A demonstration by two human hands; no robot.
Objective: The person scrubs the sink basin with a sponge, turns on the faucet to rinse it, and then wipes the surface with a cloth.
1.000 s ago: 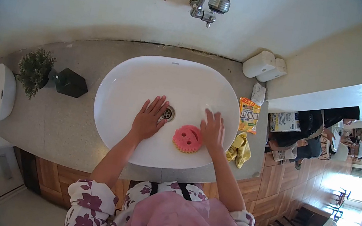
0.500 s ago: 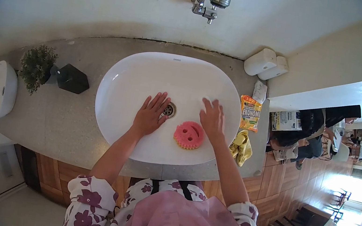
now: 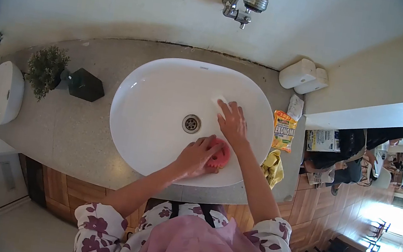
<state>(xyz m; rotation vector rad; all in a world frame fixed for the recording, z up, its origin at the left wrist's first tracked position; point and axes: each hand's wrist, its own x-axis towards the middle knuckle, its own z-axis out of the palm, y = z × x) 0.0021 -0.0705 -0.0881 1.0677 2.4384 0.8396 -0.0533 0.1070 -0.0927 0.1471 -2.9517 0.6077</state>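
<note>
Pink sponge (image 3: 220,155) lies on the near inner slope of the white basin (image 3: 155,82), right of the drain (image 3: 191,123). Left hand (image 3: 196,156) covers it, fingers curled over its top; whether this grip has closed is unclear. Right hand (image 3: 233,123) rests flat and spread on the basin wall, holding nothing. Grey surface (image 3: 80,128) carries a plant (image 3: 46,69), yellow packet (image 3: 283,131) and yellow cloth (image 3: 271,169); tap (image 3: 247,1) juts from the wall.

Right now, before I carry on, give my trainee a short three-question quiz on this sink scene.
1. True or false: the left hand rests on the pink sponge.
2. Where is the right hand? A) on the faucet B) flat in the white basin C) on the plant
3. What lies on the counter just right of the basin, above the yellow cloth?

Key: 1 true; 2 B; 3 the yellow packet.
</note>
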